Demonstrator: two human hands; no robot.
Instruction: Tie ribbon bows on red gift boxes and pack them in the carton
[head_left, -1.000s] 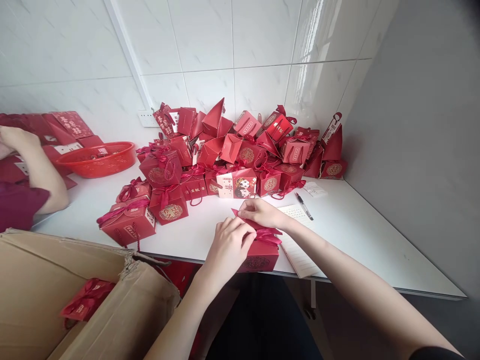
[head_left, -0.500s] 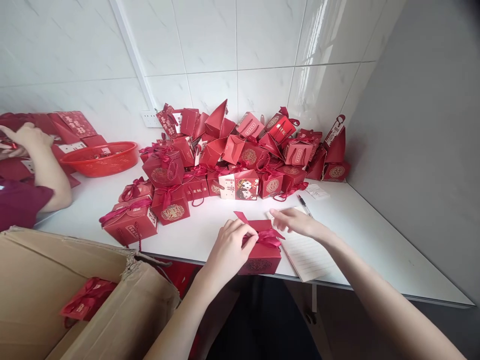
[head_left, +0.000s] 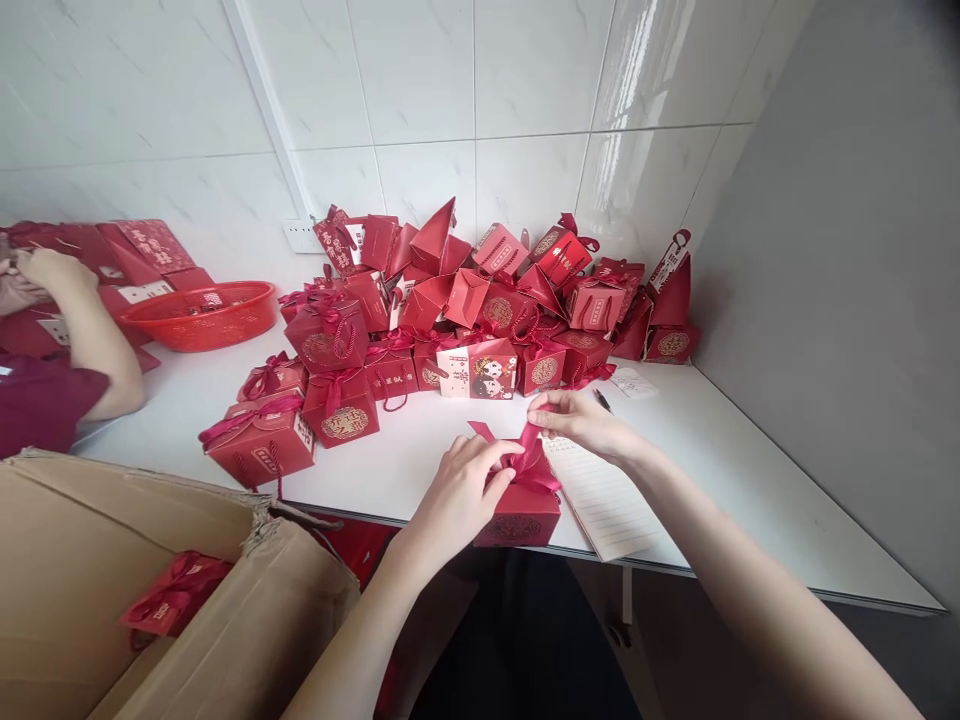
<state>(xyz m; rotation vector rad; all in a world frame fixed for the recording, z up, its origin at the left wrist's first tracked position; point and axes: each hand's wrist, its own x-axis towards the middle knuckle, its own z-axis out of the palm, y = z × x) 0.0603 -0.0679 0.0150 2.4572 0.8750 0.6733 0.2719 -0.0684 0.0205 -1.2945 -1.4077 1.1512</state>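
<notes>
A red gift box with a gold round print stands at the table's front edge, in front of me. A red satin ribbon is looped over its top. My left hand rests at the box's upper left, thumb and forefinger pinched on the ribbon at its middle. With my right hand I pinch a raised end of the ribbon above the box's right side, the strip stretched upward between both hands. A lined notepad lies just right of the box, partly under my right forearm.
Many red gift boxes are heaped against the tiled wall. A red plastic basket stands at left, beside a co-worker's arm. An open cardboard carton at lower left holds a red box. A pen lies behind my right hand.
My right hand has moved slightly left and down and taken hold of the ribbon's end, which is now pulled upward. My left hand stays pinched on the bow. The co-worker's hands have shifted.
</notes>
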